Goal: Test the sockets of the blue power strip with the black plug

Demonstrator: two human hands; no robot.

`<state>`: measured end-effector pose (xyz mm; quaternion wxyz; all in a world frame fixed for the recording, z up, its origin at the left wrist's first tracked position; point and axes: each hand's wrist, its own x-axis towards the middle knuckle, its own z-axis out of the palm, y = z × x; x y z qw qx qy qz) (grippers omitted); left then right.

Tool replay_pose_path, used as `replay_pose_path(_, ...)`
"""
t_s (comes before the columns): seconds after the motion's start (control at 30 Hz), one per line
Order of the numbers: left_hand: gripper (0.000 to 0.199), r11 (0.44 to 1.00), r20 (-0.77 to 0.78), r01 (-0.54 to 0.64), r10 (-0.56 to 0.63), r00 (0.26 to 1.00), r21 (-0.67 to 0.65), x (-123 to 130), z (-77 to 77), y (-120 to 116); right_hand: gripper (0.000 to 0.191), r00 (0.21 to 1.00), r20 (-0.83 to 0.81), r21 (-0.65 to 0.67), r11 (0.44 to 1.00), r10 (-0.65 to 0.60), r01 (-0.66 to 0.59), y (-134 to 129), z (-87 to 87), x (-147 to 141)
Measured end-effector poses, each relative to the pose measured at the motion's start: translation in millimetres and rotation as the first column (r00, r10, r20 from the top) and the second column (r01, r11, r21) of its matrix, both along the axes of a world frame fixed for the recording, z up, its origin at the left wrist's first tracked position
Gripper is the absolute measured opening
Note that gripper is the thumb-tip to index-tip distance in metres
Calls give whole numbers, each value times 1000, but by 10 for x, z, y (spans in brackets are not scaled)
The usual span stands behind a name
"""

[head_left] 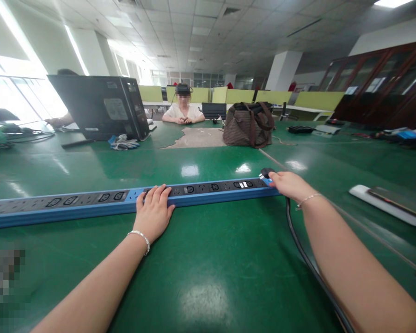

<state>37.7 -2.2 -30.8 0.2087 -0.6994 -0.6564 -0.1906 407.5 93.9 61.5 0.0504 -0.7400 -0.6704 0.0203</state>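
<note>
A long blue power strip (208, 200) with black outlet sections lies across the green table. My left hand (155, 208) rests over its middle, fingers across the top and thumb against the near side, holding it. At the strip's right end, my right hand (291, 185) is closed on a black plug (266, 172), thumb and fingers pinching it. Whether the plug is seated in the strip or only above it, I cannot tell. A black cable (300, 245) drops from under my right hand and runs toward the near edge, beside my forearm.
A black computer case (100, 108) stands at back left with work gloves (123, 142) before it. A brown bag (247, 125) sits at the back. Across the table sits a person (183, 111). A white bar-shaped object (384, 203) lies to the right.
</note>
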Motion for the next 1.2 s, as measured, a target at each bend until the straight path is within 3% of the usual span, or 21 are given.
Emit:
replay_pose_path(0.1,46,1000,-3,1,-1,1000,3,-2,-5,-1,51,996,-92,-2,1000,2,-2,-64,36,-185)
replay_pose_path(0.23,46,1000,5,5,-5,1000,4,-2,-9,2,55,970,-226,-64,992,89,-106,-168,2,-515)
replay_pose_path(0.4,46,1000,9,1,-1,1000,-2,1,1,5,53,961,-192,-17,978,201,-208,-256,-116,-835)
replay_pose_path(0.63,46,1000,37,7,-7,999,-11,9,10,3,53,983,-97,-43,986,158,-163,-282,-158,-945)
replay_pose_path(1.2,46,1000,42,11,-11,999,-9,17,11,-1,50,999,-19,-75,997,35,-37,-416,-36,-1320)
